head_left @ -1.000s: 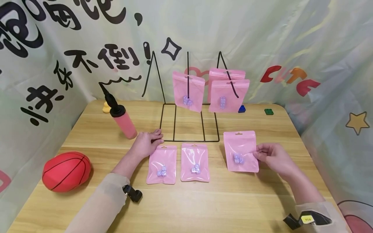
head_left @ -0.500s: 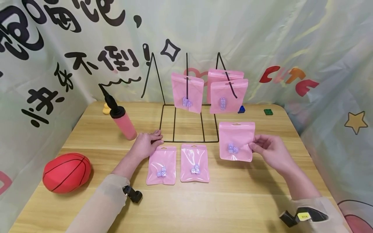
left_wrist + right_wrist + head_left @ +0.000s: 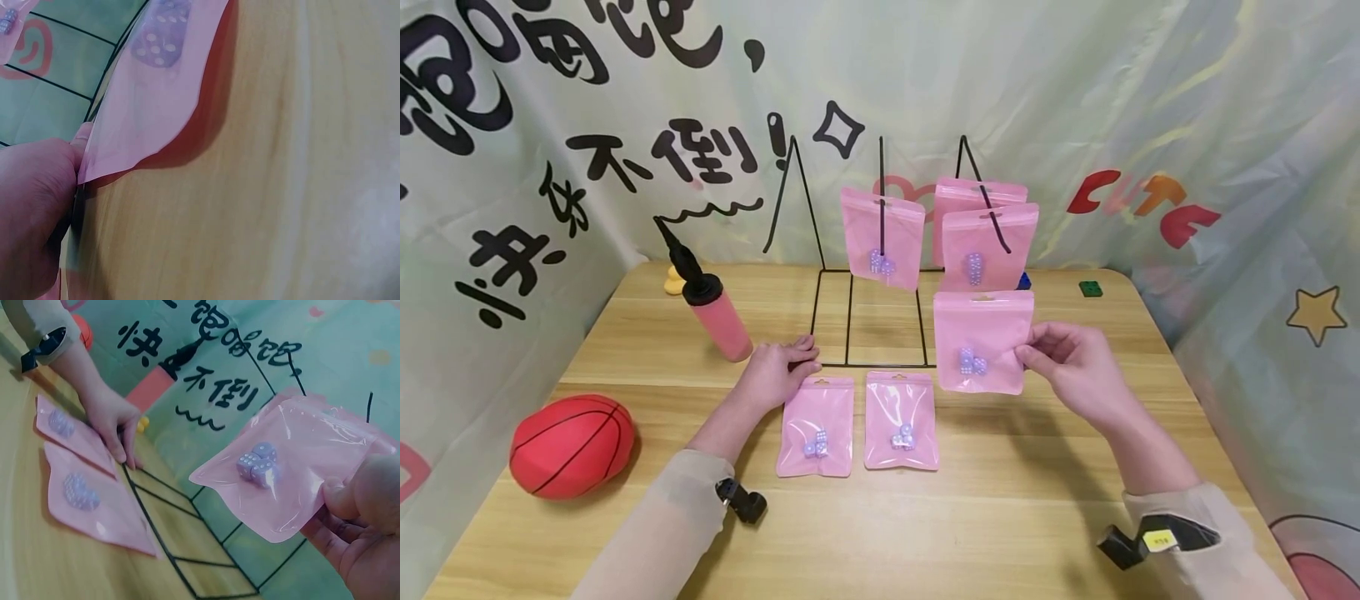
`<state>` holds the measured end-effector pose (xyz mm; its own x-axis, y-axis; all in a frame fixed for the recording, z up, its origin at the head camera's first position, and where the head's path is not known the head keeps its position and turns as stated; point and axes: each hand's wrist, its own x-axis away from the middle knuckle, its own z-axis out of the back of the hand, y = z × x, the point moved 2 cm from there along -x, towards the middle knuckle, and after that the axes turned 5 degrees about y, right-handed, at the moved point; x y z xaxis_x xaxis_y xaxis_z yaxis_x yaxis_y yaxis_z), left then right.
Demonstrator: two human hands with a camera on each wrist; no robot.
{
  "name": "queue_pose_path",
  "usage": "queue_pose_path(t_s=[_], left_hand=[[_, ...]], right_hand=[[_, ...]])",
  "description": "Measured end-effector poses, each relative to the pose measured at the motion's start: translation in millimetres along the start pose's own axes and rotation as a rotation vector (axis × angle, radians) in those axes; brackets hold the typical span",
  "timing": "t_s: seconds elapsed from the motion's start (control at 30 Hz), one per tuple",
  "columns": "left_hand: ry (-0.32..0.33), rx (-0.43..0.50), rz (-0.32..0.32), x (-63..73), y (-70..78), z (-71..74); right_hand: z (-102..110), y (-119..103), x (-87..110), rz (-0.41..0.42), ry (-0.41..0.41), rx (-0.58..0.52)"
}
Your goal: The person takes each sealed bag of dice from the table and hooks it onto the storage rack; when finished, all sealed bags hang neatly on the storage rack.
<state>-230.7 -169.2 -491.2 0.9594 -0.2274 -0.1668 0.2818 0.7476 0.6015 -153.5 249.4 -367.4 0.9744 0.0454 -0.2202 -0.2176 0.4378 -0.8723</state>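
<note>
The right hand (image 3: 1075, 367) pinches a pink pouch (image 3: 981, 329) left of its fingers (image 3: 1051, 332); the left hand (image 3: 772, 371) holds the black rack (image 3: 880, 366). Hanging seems underway; next likely calls for raising the slot (image 3: 981, 297) to a prong (image 3: 997, 225) above.

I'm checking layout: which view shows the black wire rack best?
The head view: most of the black wire rack shows, base and hooks together. Right wrist: base and some hooks. Left wrist: only a few bars.

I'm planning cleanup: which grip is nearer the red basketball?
Left. The left grip, at the rack, is right of the basketball; the right grip, holding a bag, is farther right.
</note>
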Motion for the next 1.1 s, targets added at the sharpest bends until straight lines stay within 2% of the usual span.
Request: queue_pose_path(t_s=[0.37,0.53,0.7,1.1], left_hand=[[-0.007,0.008,0.004,0.4,-0.7,1.4],[-0.008,0.010,-0.003,0.0,-2.0,1.4],[-0.012,0.010,-0.009,-0.3,-2.4,0.8],[-0.001,0.012,-0.021,-0.4,-0.5,1.6]], right_hand=[[-18,-31,-15.1,0.095,0.021,-0.077],[-31,-44,-18.8,0.129,-0.005,-0.172],[-44,-52,-22.8,0.166,-0.034,-0.208],[-68,-63,-38.4,0.165,-0.028,-0.240]])
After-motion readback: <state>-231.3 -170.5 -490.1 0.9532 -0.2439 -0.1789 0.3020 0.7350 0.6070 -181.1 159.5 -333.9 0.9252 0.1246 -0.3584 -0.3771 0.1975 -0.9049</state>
